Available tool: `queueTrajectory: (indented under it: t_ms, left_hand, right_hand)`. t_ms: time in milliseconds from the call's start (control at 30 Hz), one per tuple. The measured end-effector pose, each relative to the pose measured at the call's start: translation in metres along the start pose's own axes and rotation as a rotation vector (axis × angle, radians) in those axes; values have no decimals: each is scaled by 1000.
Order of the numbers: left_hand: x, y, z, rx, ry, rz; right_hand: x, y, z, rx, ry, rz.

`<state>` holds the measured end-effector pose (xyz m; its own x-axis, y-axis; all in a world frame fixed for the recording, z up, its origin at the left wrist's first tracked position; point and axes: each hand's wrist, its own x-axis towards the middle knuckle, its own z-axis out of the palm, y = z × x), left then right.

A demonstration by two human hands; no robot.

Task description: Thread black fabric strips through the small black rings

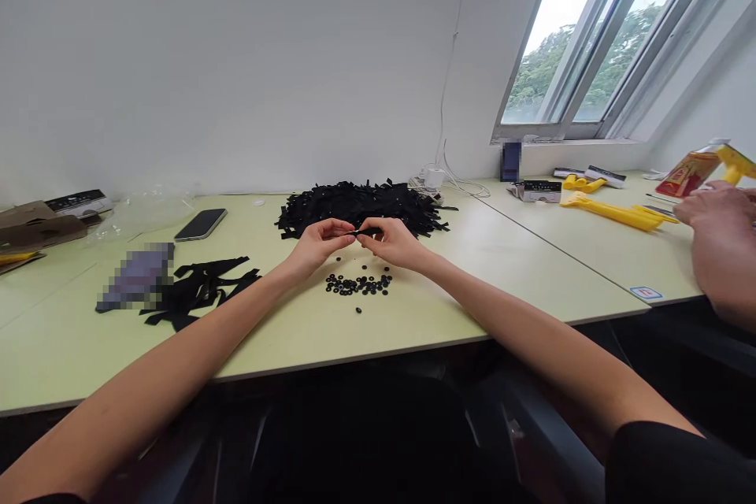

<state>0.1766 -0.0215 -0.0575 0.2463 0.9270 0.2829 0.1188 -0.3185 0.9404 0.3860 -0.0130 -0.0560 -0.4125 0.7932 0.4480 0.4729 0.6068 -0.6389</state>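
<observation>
My left hand and my right hand meet above the table, fingertips nearly touching. Between them is a thin black strip, pinched by the fingers of both hands. Just behind lies a large heap of black fabric strips. Several small black rings are scattered on the table below my hands, with a single one nearer the front edge. A smaller, loose group of black strips lies to the left, partly beside my left forearm.
On the left are a phone, a blurred-out item, clear plastic and brown packaging. At right, another person's hand is near yellow tools and a red bottle. White cables lie behind.
</observation>
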Motion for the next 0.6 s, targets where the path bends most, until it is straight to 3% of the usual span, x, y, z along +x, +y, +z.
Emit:
queueTrajectory:
  t_ms: [433, 600]
  left_hand:
    - [-1, 3, 0, 2, -13, -39]
    - [0, 1, 1, -43, -8, -28]
  right_hand:
    - [2, 7, 2, 69, -8, -75]
    - [4, 9, 4, 137, 8, -42]
